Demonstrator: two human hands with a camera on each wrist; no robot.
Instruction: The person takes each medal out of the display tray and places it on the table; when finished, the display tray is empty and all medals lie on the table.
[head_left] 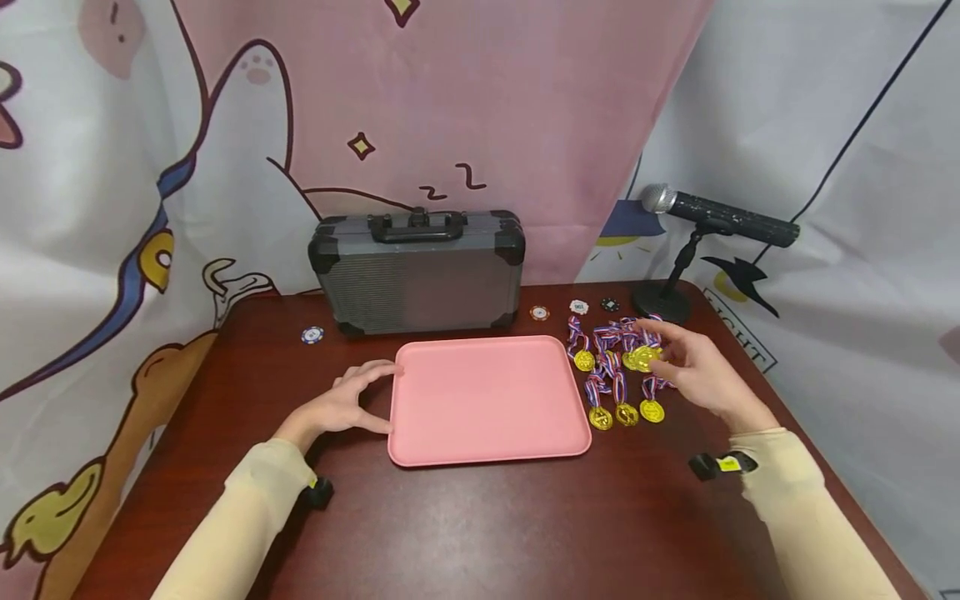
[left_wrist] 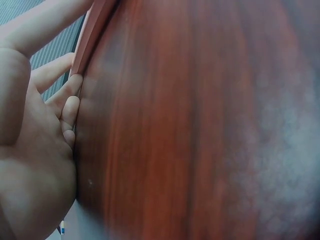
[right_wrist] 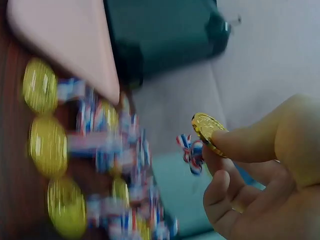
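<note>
My left hand [head_left: 341, 404] rests on the table at the left side of a pink tray [head_left: 491, 400], thumb and fingers spread wide with their tips at its edge. In the left wrist view, the fingers [left_wrist: 72, 105] lie against the tray's rim. My right hand [head_left: 693, 371] pinches a gold medal [right_wrist: 207, 131] between thumb and fingers, raised over the other medals. Its red, white and blue ribbon [right_wrist: 192, 152] hangs bunched beneath the fingers. Several more gold medals [head_left: 626, 414] with striped ribbons lie right of the tray.
A grey hard case [head_left: 420, 275] stands behind the tray. To the right, a microphone [head_left: 727, 218] sits on a black stand [head_left: 663, 298]. A blue chip [head_left: 312, 335], an orange chip [head_left: 539, 313], a white chip [head_left: 579, 307] and a black chip [head_left: 610, 305] lie along the back.
</note>
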